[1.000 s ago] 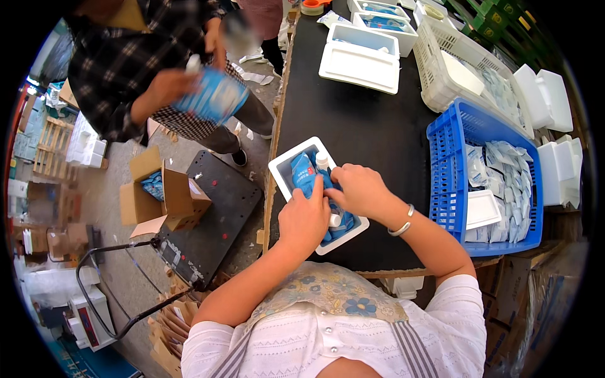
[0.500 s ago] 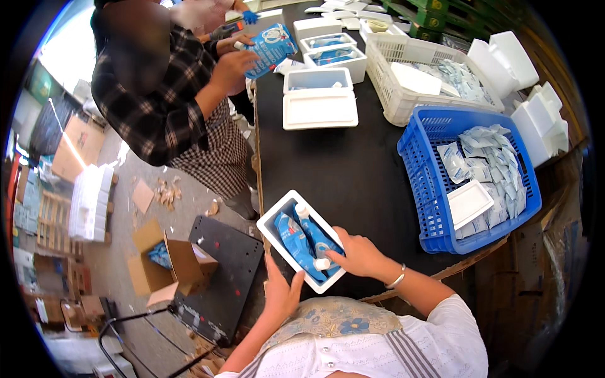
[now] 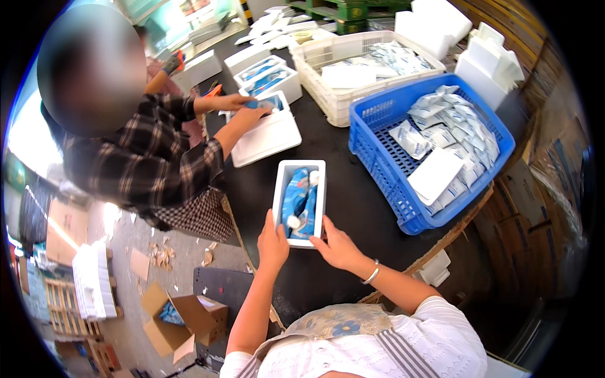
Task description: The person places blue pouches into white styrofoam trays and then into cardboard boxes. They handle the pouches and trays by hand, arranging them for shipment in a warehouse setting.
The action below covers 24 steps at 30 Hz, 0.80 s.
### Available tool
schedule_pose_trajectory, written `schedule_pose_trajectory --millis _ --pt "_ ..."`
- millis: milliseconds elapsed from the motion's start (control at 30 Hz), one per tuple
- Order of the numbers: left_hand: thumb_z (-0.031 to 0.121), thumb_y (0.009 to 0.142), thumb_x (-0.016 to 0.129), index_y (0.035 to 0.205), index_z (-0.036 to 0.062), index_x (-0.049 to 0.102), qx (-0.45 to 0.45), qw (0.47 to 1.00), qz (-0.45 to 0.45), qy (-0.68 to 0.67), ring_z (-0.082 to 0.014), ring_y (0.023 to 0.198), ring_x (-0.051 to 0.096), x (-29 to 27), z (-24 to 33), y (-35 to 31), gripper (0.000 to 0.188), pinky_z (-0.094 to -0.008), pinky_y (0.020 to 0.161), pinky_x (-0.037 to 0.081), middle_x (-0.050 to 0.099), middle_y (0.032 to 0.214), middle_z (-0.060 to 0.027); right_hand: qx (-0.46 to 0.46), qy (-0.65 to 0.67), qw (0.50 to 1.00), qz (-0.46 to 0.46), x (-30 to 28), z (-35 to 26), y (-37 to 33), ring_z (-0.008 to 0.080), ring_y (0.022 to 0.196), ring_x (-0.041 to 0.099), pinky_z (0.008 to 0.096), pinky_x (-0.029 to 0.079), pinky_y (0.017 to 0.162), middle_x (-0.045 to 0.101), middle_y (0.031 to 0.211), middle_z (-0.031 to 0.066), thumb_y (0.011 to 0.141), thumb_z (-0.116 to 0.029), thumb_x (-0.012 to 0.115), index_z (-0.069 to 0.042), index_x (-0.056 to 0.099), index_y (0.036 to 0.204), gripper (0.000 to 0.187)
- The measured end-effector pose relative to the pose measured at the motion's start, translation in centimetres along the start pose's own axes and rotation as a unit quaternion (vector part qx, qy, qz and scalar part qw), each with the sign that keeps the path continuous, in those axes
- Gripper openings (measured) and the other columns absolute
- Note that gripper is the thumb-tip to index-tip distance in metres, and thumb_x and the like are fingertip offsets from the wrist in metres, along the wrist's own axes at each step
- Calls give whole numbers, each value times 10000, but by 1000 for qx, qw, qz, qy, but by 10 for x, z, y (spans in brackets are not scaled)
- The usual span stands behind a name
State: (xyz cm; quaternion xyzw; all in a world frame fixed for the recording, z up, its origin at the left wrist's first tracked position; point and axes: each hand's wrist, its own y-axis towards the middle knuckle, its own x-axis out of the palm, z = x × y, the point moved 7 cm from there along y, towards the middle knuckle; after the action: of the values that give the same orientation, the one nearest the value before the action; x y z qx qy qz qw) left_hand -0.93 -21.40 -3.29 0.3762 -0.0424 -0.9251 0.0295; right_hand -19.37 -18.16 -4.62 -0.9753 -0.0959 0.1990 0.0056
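A white foam box (image 3: 302,164) stands lengthwise in front of me at the table's near side. Inside lie two blue spouted pouches (image 3: 293,194) with white caps, side by side with their caps at opposite ends. My left hand (image 3: 273,244) grips the box's near left side, thumb up along the wall. On the near right corner my right hand (image 3: 339,246) holds the same box, a silver bangle on its wrist. The hidden fingers lie against the outer walls.
A blue crate (image 3: 380,178) of white sachets with a foam lid (image 3: 435,175) stands right; behind it is a white crate (image 3: 336,108). At left, a co-worker in plaid (image 3: 145,167) reaches into another foam box, its white lid (image 3: 270,135) in front. Cartons lie on the floor.
The foam box has turned from slanted to nearly straight, and both hands have shifted to its near end. The co-worker's blue pouch has come down into the other box.
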Motion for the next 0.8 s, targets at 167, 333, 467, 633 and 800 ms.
schedule_pose_trajectory --millis 167,333,467,633,800 --pt "68 926 459 1463 -1 337 -20 999 -17 -20 -469 972 639 -7 5 -26 555 -489 812 500 632 1062 -336 -48 20 997 -52 -14 -18 -19 306 979 654 397 512 859 639 1134 206 945 -278 621 -12 350 1416 605" --pt "83 970 436 1459 -12 364 -8 999 -20 35 -451 1029 617 -4 17 -71 503 -454 854 488 601 1180 -307 37 -51 990 -127 -15 27 -37 358 1123 621 423 500 934 593 1257 253 941 -350 619 -20 338 1434 656" --pt "135 1006 412 1397 -36 445 62 996 -22 67 -446 1162 562 2 10 -74 428 -460 963 451 547 1306 -295 28 -16 993 -115 2 20 -49 466 1137 575 462 486 945 524 1291 341 940 -432 602 86 290 1407 764" --pt "139 991 437 1328 -58 505 13 997 -61 42 -451 1122 580 -1 13 -64 397 -462 948 458 582 1237 -307 4 -66 994 -92 -2 12 -48 440 1096 599 461 494 917 541 1287 315 930 -415 614 85 319 1404 749" --pt "142 984 437 1326 -57 501 15 997 -54 49 -465 1085 592 -4 10 -66 401 -476 925 469 596 1193 -318 -17 -24 995 -92 -10 13 -58 341 867 695 409 547 771 688 1007 215 890 -373 668 12 469 1333 619"
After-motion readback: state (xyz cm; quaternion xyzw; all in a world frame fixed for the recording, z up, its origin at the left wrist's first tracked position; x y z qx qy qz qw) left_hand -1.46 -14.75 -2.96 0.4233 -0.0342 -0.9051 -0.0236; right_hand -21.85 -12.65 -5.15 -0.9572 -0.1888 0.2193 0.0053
